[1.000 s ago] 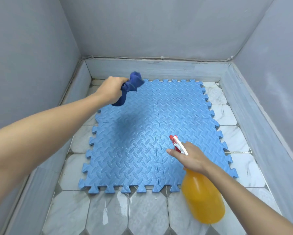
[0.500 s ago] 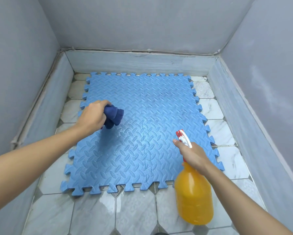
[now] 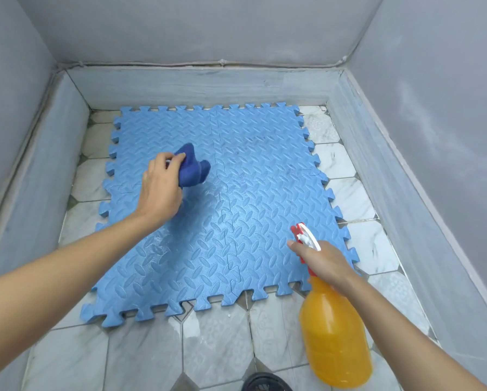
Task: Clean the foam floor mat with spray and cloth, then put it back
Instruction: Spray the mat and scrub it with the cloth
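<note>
Blue foam makes up the task's thing, a square floor mat of interlocking foam tiles with a raised leaf-pattern surface (image 3: pixel 236 198), which lies flat on the pale marble-look tiled floor (image 3: pixel 140 359) of a grey-walled corner, its far edge near the back skirting. We judge it light and bendy, likely to sag or come apart at the puzzle seams if lifted from one corner, so we would take it by two opposite toothed edges, or tile by tile. The sheen near its middle and left suggests wet spray, so the surface may be slippery under our fingers.

Our left hand (image 3: pixel 160 190) is closed around a bunched dark blue cloth (image 3: pixel 193 167), pressing it down onto the left half of the mat. Our right hand (image 3: pixel 321 263) is wrapped round the neck of an orange plastic spray bottle with a red and white trigger head (image 3: pixel 335 337), forefinger stretched forward beside the nozzle; the bottle hangs over the mat's near right corner and the floor. We judge the wiping to be under way, with the right half not yet reached.
</note>
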